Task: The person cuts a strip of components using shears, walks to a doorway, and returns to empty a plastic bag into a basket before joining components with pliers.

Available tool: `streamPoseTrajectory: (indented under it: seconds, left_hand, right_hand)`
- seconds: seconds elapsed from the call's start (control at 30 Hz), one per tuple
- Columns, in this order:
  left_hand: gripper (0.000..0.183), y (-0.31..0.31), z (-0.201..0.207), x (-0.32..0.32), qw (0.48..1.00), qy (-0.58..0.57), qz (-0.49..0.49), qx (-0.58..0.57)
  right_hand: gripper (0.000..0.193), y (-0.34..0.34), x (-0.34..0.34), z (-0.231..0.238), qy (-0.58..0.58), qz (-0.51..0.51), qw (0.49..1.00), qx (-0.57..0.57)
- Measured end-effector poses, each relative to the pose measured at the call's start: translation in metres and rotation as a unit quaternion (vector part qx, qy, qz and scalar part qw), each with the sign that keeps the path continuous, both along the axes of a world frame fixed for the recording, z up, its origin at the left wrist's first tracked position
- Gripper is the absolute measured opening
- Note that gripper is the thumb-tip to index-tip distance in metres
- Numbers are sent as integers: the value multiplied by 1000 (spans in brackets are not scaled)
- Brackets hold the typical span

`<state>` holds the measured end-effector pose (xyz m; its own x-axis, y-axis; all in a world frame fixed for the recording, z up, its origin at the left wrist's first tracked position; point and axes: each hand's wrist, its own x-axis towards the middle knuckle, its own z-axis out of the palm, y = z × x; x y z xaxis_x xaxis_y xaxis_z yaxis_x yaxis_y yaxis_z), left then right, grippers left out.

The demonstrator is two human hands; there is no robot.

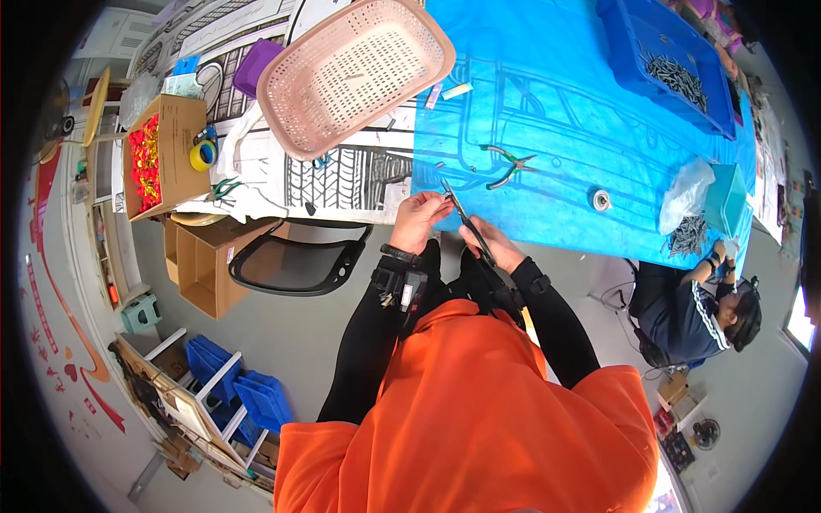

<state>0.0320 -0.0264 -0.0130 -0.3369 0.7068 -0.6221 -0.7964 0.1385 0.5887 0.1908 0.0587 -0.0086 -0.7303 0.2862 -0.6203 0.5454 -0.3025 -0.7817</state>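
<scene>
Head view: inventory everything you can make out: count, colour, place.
Table: 1, white and black, top
Sheet: 1, blue, table's right
Basket: 1, pinkish, on table
Tray: 1, blue, upper right
Bin: 1, teal, right
Small pieces: many, grey, in tray, by bin
Plastic bag: 1, clear, beside bin
Pliers: 1, green handles, on sheet
Cardboard boxes: 2+, brown, left
Tape roll: 1, yellow, by box
Chair: 1, black, left
Crates: 2+, blue, lower left
Co-worker: 1, dark clothing, right
Tool: 1, dark, centre
Left hand: 1, black sleeve, at tool
Right hand: 1, black sleeve, around tool
</scene>
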Motion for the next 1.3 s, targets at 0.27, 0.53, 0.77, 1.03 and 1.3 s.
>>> streamPoseTrajectory:
  seconds: [0.27, 0.53, 0.77, 1.03, 1.3]
  left_hand:
    - [10, 1, -2, 2, 1000, 5, 14, -6]
    - [10, 1, -3, 2, 1000, 10, 9, -14]
    - [10, -1, -3, -3, 1000, 14, 0, -20]
    - [13, -5, 0, -13, 999, 14, -10, -30]
    - [16, -7, -20, -43, 992, 98, -16, -79]
  right_hand:
    - [52, -3, 0, -3, -9, -9, 1000, 10]
    - [53, -5, 3, -12, -28, -3, 998, 53]
    - [53, -9, 1, -5, -62, 7, 989, 133]
    - [55, -8, -6, -9, -78, -51, 995, 43]
    - [38, 6, 21, -29, -210, 85, 874, 430]
